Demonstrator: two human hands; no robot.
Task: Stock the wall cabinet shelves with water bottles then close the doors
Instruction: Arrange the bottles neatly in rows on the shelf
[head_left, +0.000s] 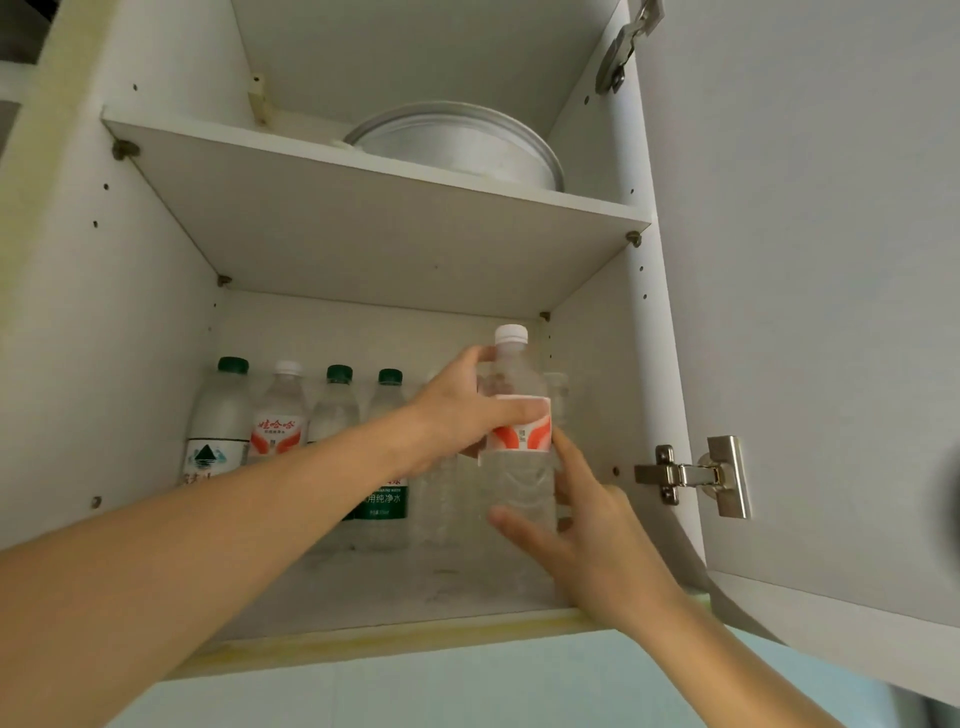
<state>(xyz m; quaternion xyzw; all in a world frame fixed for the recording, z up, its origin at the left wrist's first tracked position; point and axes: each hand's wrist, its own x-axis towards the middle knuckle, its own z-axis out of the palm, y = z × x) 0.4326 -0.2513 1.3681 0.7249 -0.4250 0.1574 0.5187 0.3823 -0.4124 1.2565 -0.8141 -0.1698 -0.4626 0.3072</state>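
Behind, at 9 o'clock, capped clear plastic bottles (332, 415) line up; left hand (462, 410) grips upright white-capped, red-labelled water bottle (517, 431), cap at 12 o'clock, right hand (587, 525) spread against it.

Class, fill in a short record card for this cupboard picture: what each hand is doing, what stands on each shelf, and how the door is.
left hand: grips the upper part of the bottle with the white cap
right hand: fingers straight, touching the same bottle low down
lower shelf: a row of water bottles at the back, three with green caps
upper shelf: a round metal pan
door: open, on the right
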